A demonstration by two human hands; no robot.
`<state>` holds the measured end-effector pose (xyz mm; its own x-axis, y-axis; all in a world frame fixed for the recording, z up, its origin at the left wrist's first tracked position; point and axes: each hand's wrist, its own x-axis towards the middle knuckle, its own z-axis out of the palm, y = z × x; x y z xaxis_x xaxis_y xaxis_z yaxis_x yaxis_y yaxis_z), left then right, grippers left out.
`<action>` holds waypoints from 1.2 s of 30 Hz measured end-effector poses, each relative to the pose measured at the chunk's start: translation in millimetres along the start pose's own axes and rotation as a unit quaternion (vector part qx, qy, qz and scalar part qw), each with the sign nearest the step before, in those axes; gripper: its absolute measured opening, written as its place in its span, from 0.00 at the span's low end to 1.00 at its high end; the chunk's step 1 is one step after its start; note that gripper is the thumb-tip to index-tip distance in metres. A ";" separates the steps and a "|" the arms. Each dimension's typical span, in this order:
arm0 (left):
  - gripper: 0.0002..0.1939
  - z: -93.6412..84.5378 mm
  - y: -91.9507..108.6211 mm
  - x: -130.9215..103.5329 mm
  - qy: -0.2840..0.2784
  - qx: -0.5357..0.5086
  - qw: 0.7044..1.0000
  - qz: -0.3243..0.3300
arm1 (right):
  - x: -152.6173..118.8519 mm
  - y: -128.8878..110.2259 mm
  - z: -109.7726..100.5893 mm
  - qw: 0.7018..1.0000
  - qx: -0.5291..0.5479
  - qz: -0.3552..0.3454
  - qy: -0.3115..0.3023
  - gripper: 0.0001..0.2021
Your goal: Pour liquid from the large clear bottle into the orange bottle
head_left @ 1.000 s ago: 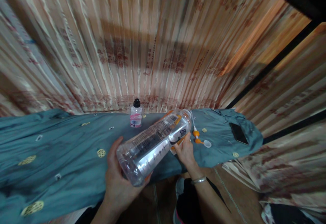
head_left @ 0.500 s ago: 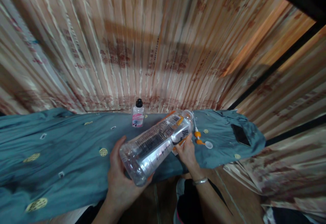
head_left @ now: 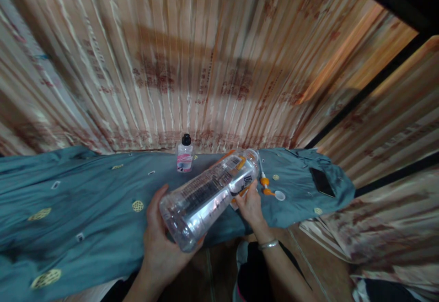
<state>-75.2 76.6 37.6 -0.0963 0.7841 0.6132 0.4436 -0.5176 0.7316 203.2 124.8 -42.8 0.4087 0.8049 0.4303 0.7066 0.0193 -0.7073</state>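
Note:
A large clear plastic bottle (head_left: 209, 196) with a printed label is held tilted, its base toward me and its neck pointing up to the right. My left hand (head_left: 168, 247) is wrapped around the base end from below. Near the shoulder, my right hand (head_left: 252, 206) is closed against the bottle's lower side, a metal bangle on its wrist. By its fingertips shows an orange-and-white piece (head_left: 236, 200); whether it belongs to the label is hidden. Right of the neck lies an orange pump head (head_left: 265, 185) with a white tube and a small round translucent disc (head_left: 280, 196).
Behind the big bottle, a small clear bottle (head_left: 185, 155) with a black cap and pink label stands upright. A dark phone (head_left: 322, 181) lies at the right end of the teal cloth (head_left: 109, 192). Patterned curtains (head_left: 171, 64) hang at the back, with dark poles (head_left: 356, 100) on the right.
The view has shifted slightly. Both hands keep the same hold on the large bottle, and nothing else has visibly moved.

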 end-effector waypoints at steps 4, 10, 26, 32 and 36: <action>0.58 -1.2 -1.8 -1.7 -0.023 -0.001 1.000 -0.002 | -0.2 1.7 1.0 1.000 -0.011 0.005 0.002 0.41; 0.56 1.7 -1.4 -3.4 0.004 -0.014 0.999 -0.029 | -0.9 -0.1 -0.8 1.000 -0.004 -0.001 0.004 0.39; 0.53 5.6 9.8 -4.4 0.015 -0.038 0.997 -0.059 | 0.3 -8.3 -7.2 1.000 -0.002 -0.010 -0.013 0.42; 0.55 5.5 8.6 -6.2 0.007 -0.057 0.994 -0.095 | 0.4 -5.6 -4.6 1.000 -0.005 -0.013 -0.002 0.41; 0.56 6.5 7.3 -7.0 0.017 -0.056 0.995 -0.085 | 0.2 -2.9 -3.2 1.000 -0.009 -0.014 -0.001 0.41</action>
<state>-65.5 69.6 36.7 -0.1922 0.8527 0.4858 0.3158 -0.4149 0.8533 203.1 123.1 -38.9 0.3873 0.8055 0.4485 0.7277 0.0317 -0.6852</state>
